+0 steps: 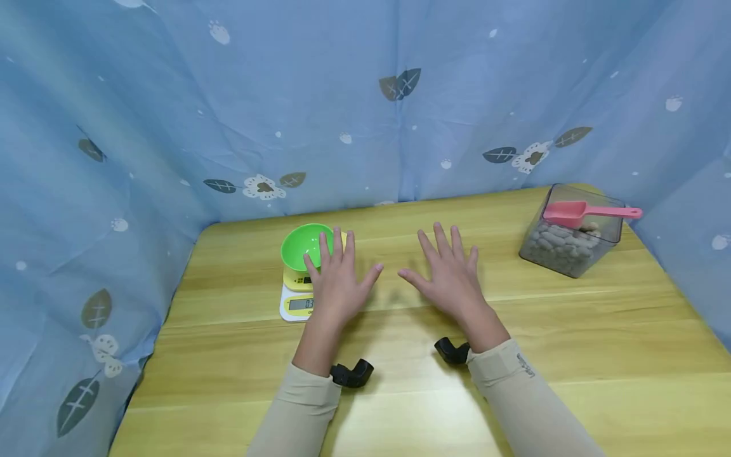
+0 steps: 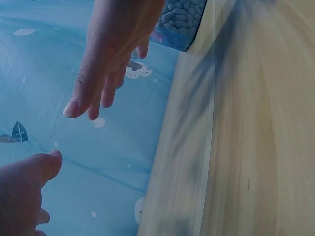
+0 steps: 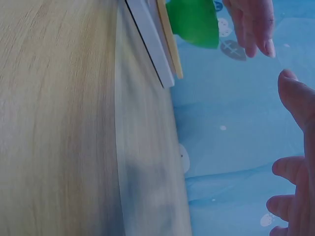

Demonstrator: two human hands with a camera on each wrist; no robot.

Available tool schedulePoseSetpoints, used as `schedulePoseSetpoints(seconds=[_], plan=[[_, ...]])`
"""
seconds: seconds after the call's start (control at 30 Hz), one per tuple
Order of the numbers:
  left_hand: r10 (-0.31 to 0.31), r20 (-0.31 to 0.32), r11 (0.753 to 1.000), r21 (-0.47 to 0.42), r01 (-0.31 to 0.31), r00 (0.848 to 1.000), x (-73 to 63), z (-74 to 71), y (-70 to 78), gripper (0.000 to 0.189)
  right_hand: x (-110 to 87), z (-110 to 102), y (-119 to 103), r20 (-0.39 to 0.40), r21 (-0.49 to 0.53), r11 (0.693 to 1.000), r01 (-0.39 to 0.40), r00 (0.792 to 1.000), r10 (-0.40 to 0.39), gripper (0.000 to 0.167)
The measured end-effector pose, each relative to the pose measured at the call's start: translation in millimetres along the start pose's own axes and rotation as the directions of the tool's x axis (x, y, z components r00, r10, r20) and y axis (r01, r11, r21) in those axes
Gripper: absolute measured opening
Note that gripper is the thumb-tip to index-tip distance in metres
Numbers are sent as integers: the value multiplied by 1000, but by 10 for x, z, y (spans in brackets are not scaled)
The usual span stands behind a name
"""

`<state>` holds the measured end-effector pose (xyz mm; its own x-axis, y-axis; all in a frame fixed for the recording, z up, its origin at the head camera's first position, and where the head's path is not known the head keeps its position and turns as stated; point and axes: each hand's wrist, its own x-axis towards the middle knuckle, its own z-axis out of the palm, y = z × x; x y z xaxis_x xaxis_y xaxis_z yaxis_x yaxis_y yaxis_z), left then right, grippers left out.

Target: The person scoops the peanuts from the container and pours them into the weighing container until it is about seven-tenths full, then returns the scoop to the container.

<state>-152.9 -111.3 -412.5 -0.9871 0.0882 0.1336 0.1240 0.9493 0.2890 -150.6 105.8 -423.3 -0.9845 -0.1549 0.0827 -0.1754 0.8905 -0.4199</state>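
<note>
Both hands are held out above the wooden table with fingers straight and spread, holding nothing. In the head view the left hand (image 1: 339, 287) is nearest a bright green bowl (image 1: 301, 246), and its fingers overlap the bowl's right side from above. That bowl sits on a white and yellow digital scale (image 1: 294, 304), whose display is partly hidden by the hand. To the right, the right hand (image 1: 451, 279) has its thumb pointing toward the left thumb, with a gap between them. The right wrist view shows the bowl (image 3: 194, 22) and scale edge-on beyond the hands.
At the back right stands a clear square container (image 1: 531, 244) with many pale, pebble-like pieces (image 1: 559, 244). A pink scoop (image 1: 571, 212) lies across its top, handle over the rim. A blue patterned curtain (image 1: 342, 95) hangs behind the table (image 1: 400, 406).
</note>
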Motion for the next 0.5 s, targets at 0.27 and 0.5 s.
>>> schedulePoseSetpoints(seconds=[0.27, 0.5], plan=[[122, -98, 992, -13, -124, 988, -5, -39, 128, 85, -33, -78, 43, -15, 11, 1000, -2, 1000, 2, 96], [210, -151, 955, -178, -235, 966, 5, -26, 280, 81, -95, -307, 235, -65, -11, 999, 30, 997, -31, 91]])
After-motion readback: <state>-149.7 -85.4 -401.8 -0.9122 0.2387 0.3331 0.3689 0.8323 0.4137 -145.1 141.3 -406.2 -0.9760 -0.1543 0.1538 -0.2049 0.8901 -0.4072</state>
